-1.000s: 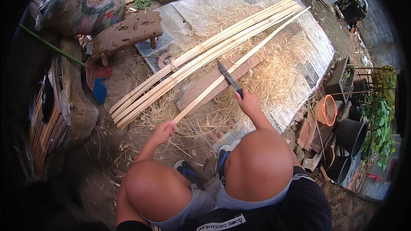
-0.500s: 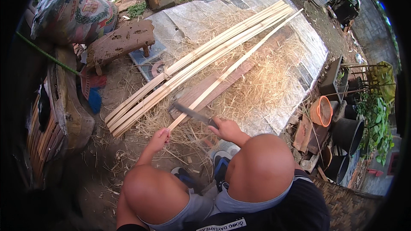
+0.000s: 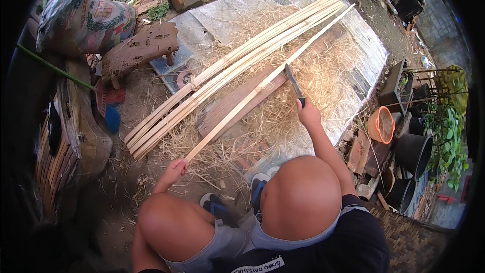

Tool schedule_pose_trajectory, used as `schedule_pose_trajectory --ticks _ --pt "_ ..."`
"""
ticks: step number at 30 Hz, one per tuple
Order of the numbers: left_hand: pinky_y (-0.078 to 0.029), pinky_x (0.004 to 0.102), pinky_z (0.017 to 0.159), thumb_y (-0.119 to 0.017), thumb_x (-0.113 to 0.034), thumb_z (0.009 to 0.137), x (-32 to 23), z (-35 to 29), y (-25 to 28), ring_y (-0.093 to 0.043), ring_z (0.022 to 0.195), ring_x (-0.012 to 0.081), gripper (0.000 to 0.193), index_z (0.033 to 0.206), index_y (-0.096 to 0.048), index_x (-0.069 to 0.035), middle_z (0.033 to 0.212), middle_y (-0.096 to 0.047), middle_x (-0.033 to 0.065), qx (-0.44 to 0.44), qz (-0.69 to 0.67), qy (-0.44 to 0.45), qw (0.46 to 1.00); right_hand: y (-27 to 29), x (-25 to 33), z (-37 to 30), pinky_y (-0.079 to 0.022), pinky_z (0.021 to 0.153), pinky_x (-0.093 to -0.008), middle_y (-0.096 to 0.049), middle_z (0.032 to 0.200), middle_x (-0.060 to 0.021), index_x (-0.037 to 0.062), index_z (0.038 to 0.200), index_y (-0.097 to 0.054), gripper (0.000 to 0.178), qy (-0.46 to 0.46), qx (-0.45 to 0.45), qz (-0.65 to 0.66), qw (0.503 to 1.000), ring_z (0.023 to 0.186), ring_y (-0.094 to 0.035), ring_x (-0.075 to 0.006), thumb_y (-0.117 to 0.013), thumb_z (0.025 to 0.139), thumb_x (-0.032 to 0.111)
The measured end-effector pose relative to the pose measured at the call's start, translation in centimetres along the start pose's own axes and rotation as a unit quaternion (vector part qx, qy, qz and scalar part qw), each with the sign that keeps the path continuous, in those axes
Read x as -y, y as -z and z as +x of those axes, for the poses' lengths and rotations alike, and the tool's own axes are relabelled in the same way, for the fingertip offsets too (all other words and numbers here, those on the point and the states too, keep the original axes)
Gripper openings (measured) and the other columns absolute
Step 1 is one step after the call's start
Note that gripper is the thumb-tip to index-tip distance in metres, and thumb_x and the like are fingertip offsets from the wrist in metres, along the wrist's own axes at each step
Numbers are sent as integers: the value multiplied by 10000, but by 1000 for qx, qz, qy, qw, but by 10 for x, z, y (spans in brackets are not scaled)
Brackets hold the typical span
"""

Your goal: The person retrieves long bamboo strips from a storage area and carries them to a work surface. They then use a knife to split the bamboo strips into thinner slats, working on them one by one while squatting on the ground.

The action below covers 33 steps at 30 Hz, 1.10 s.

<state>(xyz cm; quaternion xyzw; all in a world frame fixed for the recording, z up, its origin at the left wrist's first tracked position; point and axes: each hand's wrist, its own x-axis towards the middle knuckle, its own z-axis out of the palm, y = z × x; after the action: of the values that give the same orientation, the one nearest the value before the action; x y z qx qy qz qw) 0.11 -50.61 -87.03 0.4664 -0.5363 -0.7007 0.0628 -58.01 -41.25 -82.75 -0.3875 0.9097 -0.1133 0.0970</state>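
My left hand (image 3: 175, 170) is closed round the near end of a long pale bamboo strip (image 3: 233, 118). That strip runs away to the upper right, over a flat brown board (image 3: 247, 102). In my right hand (image 3: 308, 113) is the dark handle of a knife (image 3: 293, 82). Its blade points away from me, with the tip at the strip beyond the middle of its length; a small curl of shaving shows on the strip near there. Left of the board lies a bundle of similar bamboo strips (image 3: 222, 82). Fine straw-coloured shavings (image 3: 323, 83) are heaped on the right.
A pale printed sheet (image 3: 361, 78) lies under the work. At the left are a low brown bench (image 3: 139, 53), a full sack (image 3: 83, 17) and a wooden log (image 3: 91, 136). An orange basket (image 3: 381, 125) and black pots (image 3: 413, 152) stand at the right.
My right hand has moved the knife away from me and to the right along the strip. My left hand has drawn slightly nearer and to the left, still holding the strip's end.
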Motion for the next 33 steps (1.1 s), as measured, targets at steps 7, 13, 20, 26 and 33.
schedule_pose_trajectory --ticks 7,13,20,26,33 --pt "-542 505 674 -580 -321 1035 -65 8 -39 -696 747 384 299 967 -607 -31 832 -699 189 -143 500 -186 834 -33 90 -128 -564 652 -544 -711 793 -230 67 1152 -575 452 320 122 21 939 771 -711 -445 -520 1041 501" --pt "-526 528 720 -507 -404 1051 -60 4 -40 -686 789 413 368 979 -657 -76 783 -688 188 -105 462 -85 876 3 49 -30 -567 626 -516 -722 889 -215 75 1149 -575 446 58 83 -17 995 759 -715 -410 -510 1046 505" --pt "-510 472 689 -474 -373 1062 -48 5 -53 -665 741 385 396 923 -716 -93 770 -672 169 -108 341 -82 930 -34 127 -159 -579 665 -512 -722 878 -199 97 1262 -563 482 344 186 39 920 782 -718 -410 -518 1038 522" --pt "-477 378 612 -491 -342 1080 -34 -1 -26 -573 600 214 372 937 -697 -68 658 -587 62 -41 255 -40 965 -9 53 -39 -561 673 -540 -721 866 -228 85 1104 -595 468 55 55 -13 997 782 -712 -434 -504 1038 539" --pt "-370 242 555 -451 -316 1119 -35 25 -26 -365 562 65 345 915 -595 -78 651 -417 -65 57 -54 57 995 -20 97 -144 -571 684 -534 -708 857 -232 84 1128 -586 455 334 189 37 923 794 -721 -418 -538 1027 525"
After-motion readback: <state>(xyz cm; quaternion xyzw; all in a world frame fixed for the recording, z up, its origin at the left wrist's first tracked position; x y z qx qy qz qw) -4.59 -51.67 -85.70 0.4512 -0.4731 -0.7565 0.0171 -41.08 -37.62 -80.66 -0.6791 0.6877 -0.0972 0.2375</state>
